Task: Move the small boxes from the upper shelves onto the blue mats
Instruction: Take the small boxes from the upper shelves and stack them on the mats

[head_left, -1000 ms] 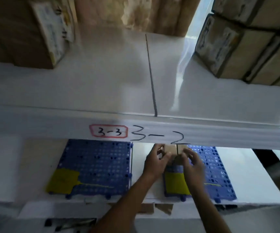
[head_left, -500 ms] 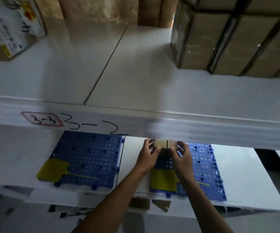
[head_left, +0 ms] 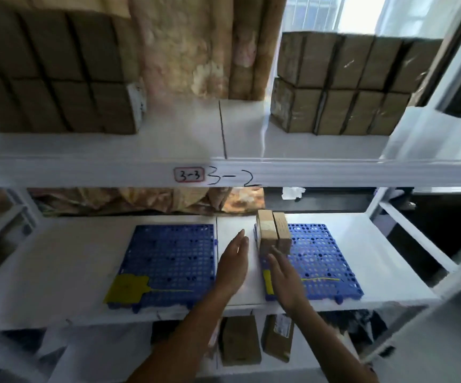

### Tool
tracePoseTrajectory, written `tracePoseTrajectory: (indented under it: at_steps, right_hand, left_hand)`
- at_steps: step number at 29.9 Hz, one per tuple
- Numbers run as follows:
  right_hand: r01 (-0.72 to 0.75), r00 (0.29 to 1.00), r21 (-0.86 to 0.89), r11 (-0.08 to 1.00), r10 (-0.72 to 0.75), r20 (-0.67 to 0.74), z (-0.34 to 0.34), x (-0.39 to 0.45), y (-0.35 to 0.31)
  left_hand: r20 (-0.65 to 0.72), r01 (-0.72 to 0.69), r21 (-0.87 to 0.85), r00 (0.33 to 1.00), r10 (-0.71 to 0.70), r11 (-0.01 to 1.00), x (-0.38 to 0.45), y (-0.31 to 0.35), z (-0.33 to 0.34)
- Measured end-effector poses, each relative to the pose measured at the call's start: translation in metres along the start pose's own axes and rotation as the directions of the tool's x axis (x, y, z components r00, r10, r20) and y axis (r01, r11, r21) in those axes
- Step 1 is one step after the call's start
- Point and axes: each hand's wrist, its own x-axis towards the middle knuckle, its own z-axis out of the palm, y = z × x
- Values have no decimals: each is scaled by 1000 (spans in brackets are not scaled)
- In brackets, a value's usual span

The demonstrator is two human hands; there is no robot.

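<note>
Two small cardboard boxes sit side by side on the right perforated blue plastic mat; left hand and right hand just in front of them, both spread, empty.

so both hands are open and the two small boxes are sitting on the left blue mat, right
Not quite. The head view shows the two small boxes standing side by side at the back left corner of the right blue mat, not the left blue mat, which carries no boxes. The rest holds: the left hand and right hand are both open and hold nothing.
</note>
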Motion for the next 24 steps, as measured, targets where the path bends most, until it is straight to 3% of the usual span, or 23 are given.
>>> tracePoseTrajectory:
  at_steps: [2, 6, 11, 15, 24]
  right_hand:
    - [52, 997, 15, 999, -53, 50, 28, -28, -40]
    - [189, 963, 128, 974, -209, 172, 86, -86, -143]
    - [233, 910, 317, 920, -321, 263, 133, -150, -265]
    - [363, 849, 345, 865, -460, 260, 153, -169, -340]
    - [477, 835, 346, 808, -539, 108, 178, -107, -447]
  left_hand:
    - [-18, -42, 27, 999, 43, 999, -33, 24, -44]
    - [-95, -138, -82, 987, 130, 987, -101, 62, -154]
    - [-193, -288, -106, 945, 264, 952, -156, 96, -272]
    - [-290, -429, -150, 880, 375, 891, -167, 127, -337]
    - [-385, -587, -159, 778, 498, 794, -100, 197, -409]
